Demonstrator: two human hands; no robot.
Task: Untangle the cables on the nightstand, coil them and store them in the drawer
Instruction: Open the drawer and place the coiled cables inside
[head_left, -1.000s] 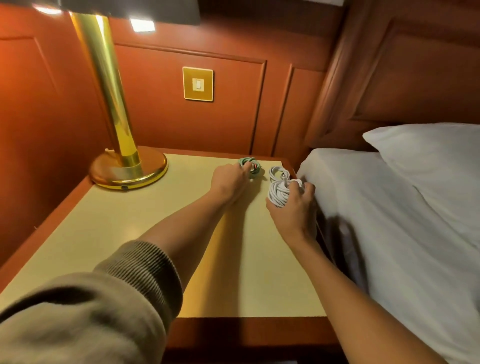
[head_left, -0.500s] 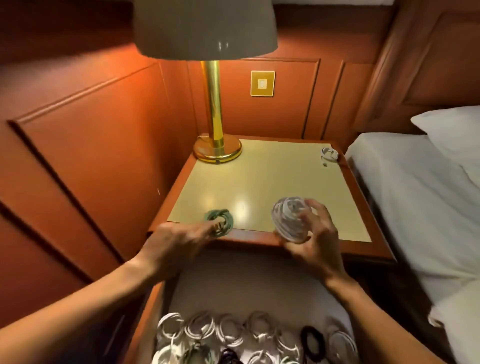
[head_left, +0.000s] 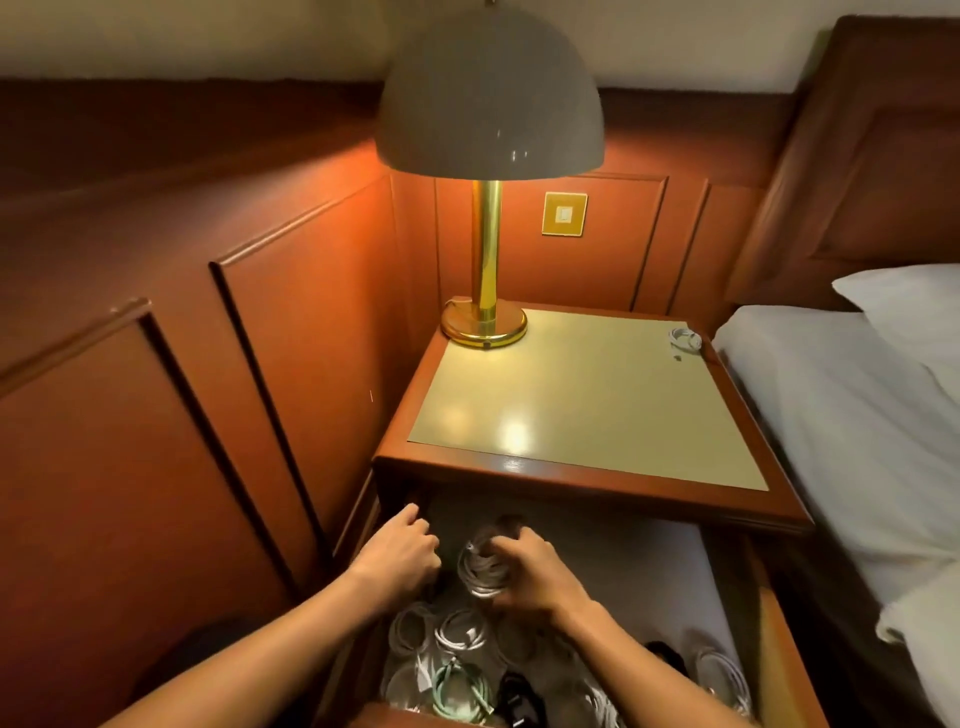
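**Head view.** The wooden nightstand (head_left: 571, 405) with the pale yellow top stood in the panelled corner. Its drawer (head_left: 649, 577), lined in pale grey, was drawn out toward the near side. Both hands were inside the drawer at its far left end.

The right hand (head_left: 530, 574) had its fingers curled round a bundled white cable coil (head_left: 480, 569). It held the coil clear of the lining, with the ring standing roughly on edge. The left hand (head_left: 402, 558) lay just left of that coil, fingers curled into a loose fist near the drawer's left wall. Whether it held anything could not be determined, as the palm was turned away and in shadow.

Stored coils (head_left: 457, 636) of white, pale green and black cable lay in the near part of the drawer, on the near side of the hands. Bare lining extended from the held coil away to the right.

One loose white cable (head_left: 684, 340) lay at the nightstand's far right corner, beside the white bed (head_left: 857, 415). It was well apart from the brass lamp (head_left: 487, 234) at the far left corner. It appeared loosely looped, with an end trailing toward the near side.

**Assessment.** The held coil needed only to be lowered and laid flat, and the drop point lay straight below the right hand. The outstanding cable lay far and right of both hands, with the right hand the nearer.
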